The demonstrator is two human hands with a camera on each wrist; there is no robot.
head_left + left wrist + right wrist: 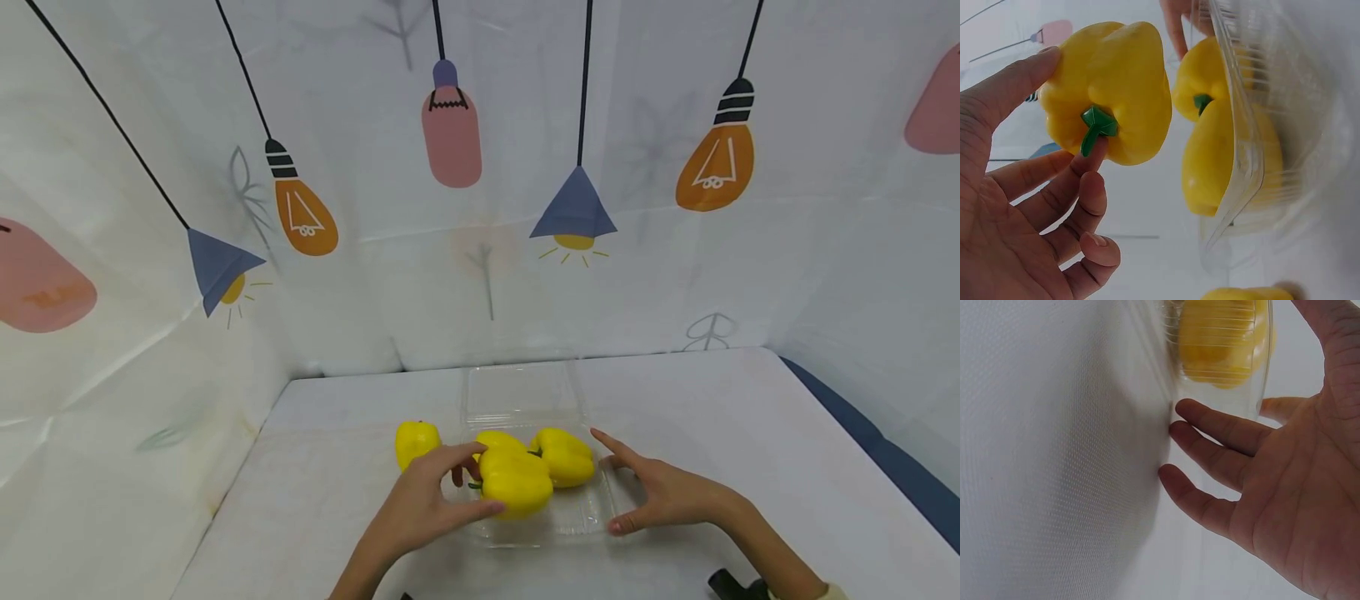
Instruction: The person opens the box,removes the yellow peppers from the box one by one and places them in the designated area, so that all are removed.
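Between the left hand's (429, 510) thumb and fingers: one glossy yellow bell pepper with a green stem (517, 485), pinched, stem toward the palm, held above the rim of a clear rectangular plastic container (591, 510). Remaining left fingers: bent, below the stem in the left wrist view.

Beside the right hand's (667, 493) fingers: the container's right wall. Fingers spread apart, gripping nothing; contact with the wall cannot be told.

Beyond the left fingertips, inside the container: two further yellow bell peppers (566, 457).

Just past the left knuckles, outside it: a fourth yellow bell pepper (417, 440), on the white table (315, 475).

Farthest from both hands' fingertips: a clear plastic lid (517, 390), lying open.

Risks, as judged:
Slip: smooth, rounded skin under a narrow pinch may let the pepper turn or drop.
Crowding: lowered onto its neighbours, it could perch on them or roll over the rim.
Shift: thin plastic, unbraced, could slide if the wall is struck.
Knock: the left knuckles could nudge the fourth pepper, setting it rolling.
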